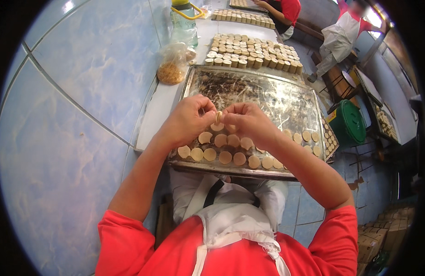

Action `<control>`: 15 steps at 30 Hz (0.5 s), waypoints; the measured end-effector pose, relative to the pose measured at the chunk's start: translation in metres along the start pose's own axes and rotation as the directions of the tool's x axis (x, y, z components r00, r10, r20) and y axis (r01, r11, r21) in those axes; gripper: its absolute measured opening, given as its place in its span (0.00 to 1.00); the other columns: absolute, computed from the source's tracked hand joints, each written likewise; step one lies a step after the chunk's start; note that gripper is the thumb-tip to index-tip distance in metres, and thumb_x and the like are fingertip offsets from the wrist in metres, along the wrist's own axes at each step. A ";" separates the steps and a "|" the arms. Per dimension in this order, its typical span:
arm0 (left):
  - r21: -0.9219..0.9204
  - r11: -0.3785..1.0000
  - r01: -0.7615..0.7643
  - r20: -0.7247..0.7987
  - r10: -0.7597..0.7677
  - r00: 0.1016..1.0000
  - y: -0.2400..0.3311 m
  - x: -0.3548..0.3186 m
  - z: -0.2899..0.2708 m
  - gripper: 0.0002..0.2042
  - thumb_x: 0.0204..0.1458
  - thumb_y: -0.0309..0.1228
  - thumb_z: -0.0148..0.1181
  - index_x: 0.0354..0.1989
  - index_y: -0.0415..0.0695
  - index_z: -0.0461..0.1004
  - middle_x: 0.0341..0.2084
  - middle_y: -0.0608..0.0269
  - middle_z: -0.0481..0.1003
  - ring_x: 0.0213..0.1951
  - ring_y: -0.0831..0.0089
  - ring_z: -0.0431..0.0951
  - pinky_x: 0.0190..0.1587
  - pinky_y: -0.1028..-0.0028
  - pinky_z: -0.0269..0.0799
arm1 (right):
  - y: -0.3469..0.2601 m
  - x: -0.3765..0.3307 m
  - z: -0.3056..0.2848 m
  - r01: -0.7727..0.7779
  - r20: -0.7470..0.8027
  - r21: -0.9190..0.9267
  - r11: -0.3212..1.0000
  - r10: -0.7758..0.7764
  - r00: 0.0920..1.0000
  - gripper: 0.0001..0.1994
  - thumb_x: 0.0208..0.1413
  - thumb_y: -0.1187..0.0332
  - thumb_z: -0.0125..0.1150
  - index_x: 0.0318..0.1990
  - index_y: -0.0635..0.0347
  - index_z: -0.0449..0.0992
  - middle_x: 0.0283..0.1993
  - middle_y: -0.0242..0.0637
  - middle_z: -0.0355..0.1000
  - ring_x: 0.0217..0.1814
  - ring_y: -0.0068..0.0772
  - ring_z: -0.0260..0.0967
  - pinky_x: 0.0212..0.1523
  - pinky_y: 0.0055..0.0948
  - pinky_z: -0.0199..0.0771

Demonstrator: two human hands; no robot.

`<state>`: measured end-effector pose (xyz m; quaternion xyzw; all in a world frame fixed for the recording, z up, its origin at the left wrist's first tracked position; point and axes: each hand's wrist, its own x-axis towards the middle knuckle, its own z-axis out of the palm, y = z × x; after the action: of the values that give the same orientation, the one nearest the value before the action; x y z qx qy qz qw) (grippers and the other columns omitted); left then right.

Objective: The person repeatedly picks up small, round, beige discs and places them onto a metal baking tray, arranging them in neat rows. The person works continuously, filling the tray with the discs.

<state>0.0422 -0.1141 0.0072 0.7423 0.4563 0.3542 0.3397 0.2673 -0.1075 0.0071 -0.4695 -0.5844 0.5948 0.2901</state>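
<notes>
Above a large dark-stained metal tray [281, 99], my two hands meet fingertip to fingertip. My left hand [193, 116] and my right hand [250, 120] both pinch one small pale dough disc [219, 116], which looks turned edge-on between them. My fingertips partly cover it. Below, flat round dough discs [225, 157] lie in rows along the tray's near side, some with a curled or uneven edge. My right forearm hides part of these rows, and more discs [306, 136] show beyond it.
Short pale cylinders [249, 55] stand packed behind the tray. A clear bag of orange-brown shreds [170, 72] and a yellow-handled bottle [185, 27] stand by the tiled wall [79, 83]. To the right are a green lidded bucket [352, 123] and boxes [373, 239]. Two people work farther back.
</notes>
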 end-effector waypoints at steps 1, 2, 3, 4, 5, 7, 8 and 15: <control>0.028 0.999 -0.036 0.006 0.036 0.999 -0.002 -0.001 -0.002 0.12 0.62 0.35 0.64 0.39 0.36 0.81 0.30 0.62 0.78 0.31 0.74 0.73 0.37 0.68 0.72 | 0.000 0.002 0.000 -0.013 0.003 0.019 1.000 0.013 1.000 0.10 0.62 0.61 0.70 0.39 0.59 0.83 0.29 0.26 0.75 0.28 0.15 0.68 0.28 0.20 0.66; 0.130 0.991 0.018 0.015 -0.020 1.000 -0.004 -0.002 -0.006 0.12 0.62 0.35 0.64 0.39 0.36 0.81 0.31 0.61 0.78 0.31 0.74 0.74 0.37 0.67 0.72 | 0.001 0.003 0.001 -0.040 -0.003 0.031 0.999 0.040 0.999 0.10 0.61 0.61 0.70 0.39 0.59 0.84 0.29 0.26 0.75 0.28 0.16 0.68 0.28 0.21 0.66; 0.236 0.967 0.092 0.028 -0.102 0.994 -0.005 -0.003 -0.011 0.12 0.62 0.35 0.64 0.39 0.35 0.81 0.31 0.60 0.78 0.32 0.73 0.74 0.37 0.67 0.72 | 0.002 0.005 0.001 -0.025 -0.020 0.030 0.999 0.026 0.999 0.10 0.61 0.62 0.69 0.39 0.59 0.84 0.29 0.26 0.75 0.28 0.16 0.68 0.29 0.21 0.66; 0.348 0.922 0.167 0.030 -0.189 0.981 -0.006 -0.006 -0.015 0.12 0.62 0.34 0.64 0.39 0.35 0.81 0.31 0.60 0.78 0.32 0.72 0.74 0.38 0.67 0.72 | 0.003 0.005 0.002 -0.025 -0.045 0.023 0.999 0.026 0.999 0.10 0.61 0.62 0.69 0.39 0.59 0.84 0.29 0.26 0.75 0.28 0.16 0.68 0.29 0.21 0.66; 0.341 0.923 0.177 0.033 -0.200 0.979 -0.005 -0.008 -0.017 0.12 0.62 0.34 0.65 0.39 0.35 0.81 0.31 0.60 0.79 0.32 0.73 0.74 0.38 0.67 0.73 | 0.003 0.006 0.003 -0.023 -0.069 0.016 1.000 0.024 0.997 0.09 0.60 0.62 0.68 0.38 0.59 0.84 0.30 0.26 0.75 0.28 0.16 0.68 0.29 0.21 0.66; 0.354 0.912 0.207 0.027 -0.231 0.973 -0.004 -0.011 -0.021 0.11 0.61 0.34 0.65 0.39 0.36 0.81 0.31 0.61 0.79 0.32 0.74 0.75 0.38 0.69 0.73 | 0.003 0.010 0.005 -0.032 -0.033 0.050 0.998 0.034 0.999 0.09 0.60 0.63 0.68 0.39 0.59 0.84 0.29 0.25 0.74 0.28 0.16 0.67 0.30 0.21 0.66; 0.238 0.956 0.173 0.039 -0.188 0.981 -0.003 -0.011 -0.021 0.11 0.61 0.34 0.66 0.38 0.36 0.81 0.30 0.61 0.79 0.32 0.74 0.75 0.37 0.69 0.73 | 0.003 0.011 0.007 -0.038 -0.018 0.074 0.997 0.039 0.999 0.09 0.60 0.63 0.67 0.39 0.59 0.84 0.29 0.25 0.74 0.28 0.16 0.66 0.30 0.21 0.66; 0.091 0.972 0.215 0.012 -0.217 0.976 -0.013 -0.018 -0.039 0.16 0.59 0.39 0.68 0.37 0.34 0.82 0.29 0.56 0.79 0.32 0.70 0.77 0.38 0.68 0.74 | -0.004 0.027 0.024 0.003 0.088 0.065 0.998 -0.009 0.996 0.09 0.60 0.67 0.63 0.40 0.62 0.83 0.26 0.24 0.69 0.26 0.17 0.62 0.29 0.23 0.64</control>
<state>-0.0022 -0.1190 0.0133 0.7064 0.5459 0.2865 0.3477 0.2345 -0.0924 0.0022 -0.4312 -0.5785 0.6329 0.2809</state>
